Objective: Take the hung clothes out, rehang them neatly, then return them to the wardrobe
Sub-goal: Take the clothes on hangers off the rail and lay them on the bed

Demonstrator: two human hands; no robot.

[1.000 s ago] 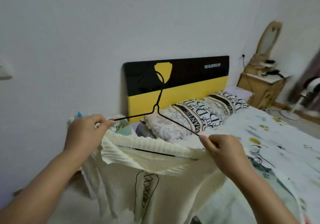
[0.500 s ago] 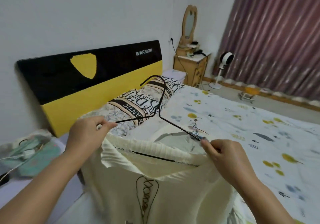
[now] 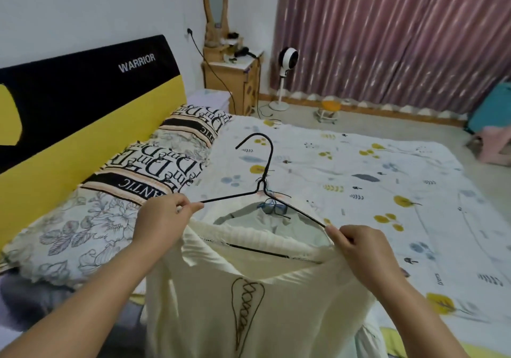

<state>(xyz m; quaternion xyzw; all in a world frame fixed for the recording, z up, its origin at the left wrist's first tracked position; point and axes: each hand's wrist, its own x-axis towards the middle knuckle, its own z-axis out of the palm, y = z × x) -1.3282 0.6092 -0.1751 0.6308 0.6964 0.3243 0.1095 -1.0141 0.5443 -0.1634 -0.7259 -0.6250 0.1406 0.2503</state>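
Both ends of the black hanger (image 3: 264, 191) vanish into the grip of the left hand (image 3: 160, 219) and right hand (image 3: 359, 249), and most of its bottom bar sits behind the collar. The cream top (image 3: 249, 302) runs off the near edge, hem unseen. The headboard (image 3: 83, 103) is cut at the left edge. Far off, the small items on the dresser (image 3: 235, 81) are too tiny to name. At the right edge, a teal shape (image 3: 492, 108) is cropped and blurred.

A home bedroom: bed (image 3: 359, 169), pillows (image 3: 132, 180), curtains (image 3: 387, 36), dressing table (image 3: 229, 78).
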